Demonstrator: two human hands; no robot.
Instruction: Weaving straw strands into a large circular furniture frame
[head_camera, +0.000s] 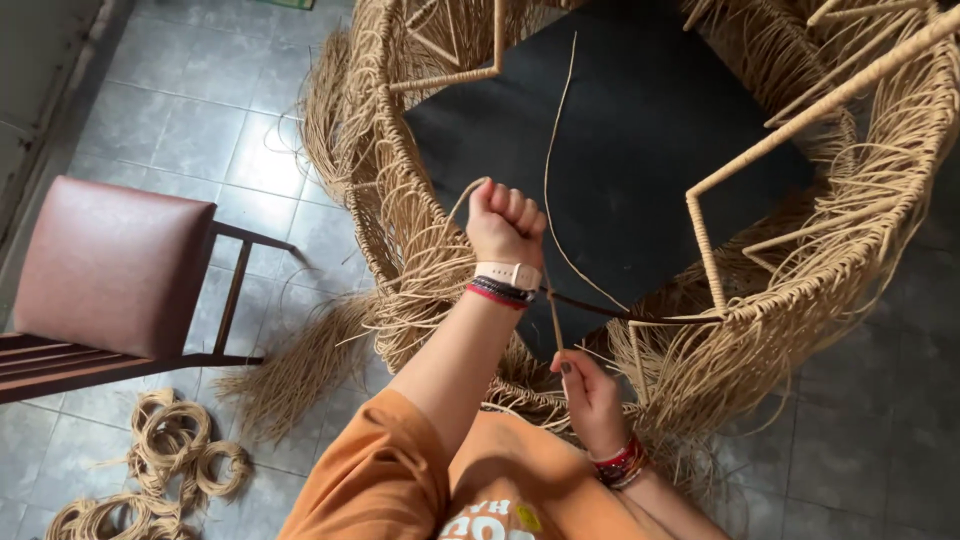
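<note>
The left hand (505, 225) is raised in a closed fist, its grip tight around a rattan strand (553, 150) that curves up across the dark opening of a wicker frame (800, 300). The right hand (590, 395), lower and close to the body, pinches the same strand near the woven rim. A brown chair (110, 265) and coils of rattan (170, 455) sit on the tiled floor (200, 120) to the left.

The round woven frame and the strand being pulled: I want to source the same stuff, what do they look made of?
Woven frame: likely rattan or cane, matte tan, with loose fibrous ends. Strand: the same thin, springy cane, gripped by the left hand and right hand.
</note>
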